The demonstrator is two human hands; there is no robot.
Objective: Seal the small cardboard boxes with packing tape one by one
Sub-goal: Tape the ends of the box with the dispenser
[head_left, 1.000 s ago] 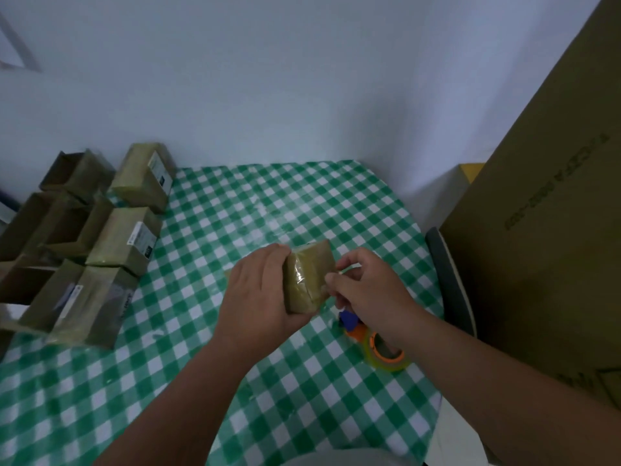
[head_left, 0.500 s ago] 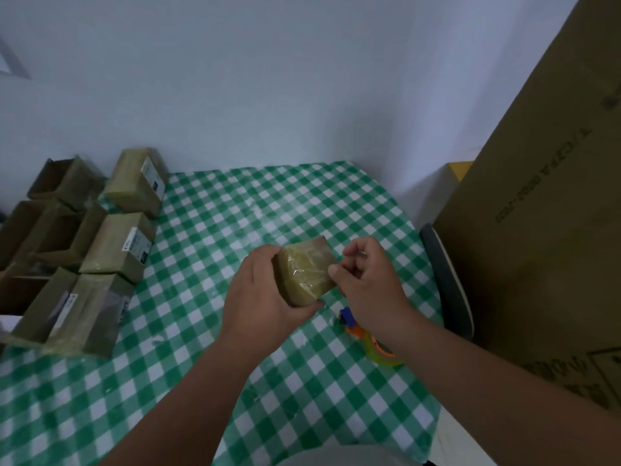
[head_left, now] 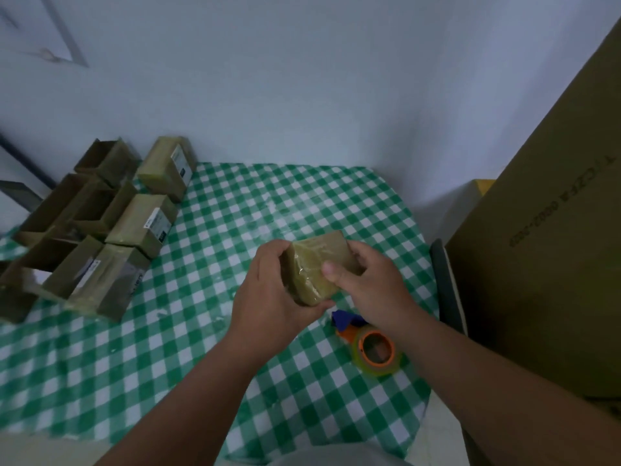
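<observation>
Print on large carton (head_left: 551,264) too blurred to read.

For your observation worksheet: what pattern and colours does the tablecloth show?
The tablecloth is a green and white check, seen in the head view.

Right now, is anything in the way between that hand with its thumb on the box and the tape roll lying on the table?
Nothing visible is. The tape roll lies on the checked cloth just below the right hand, with only bare tablecloth between them. Both hands hold the small box above it.
</observation>
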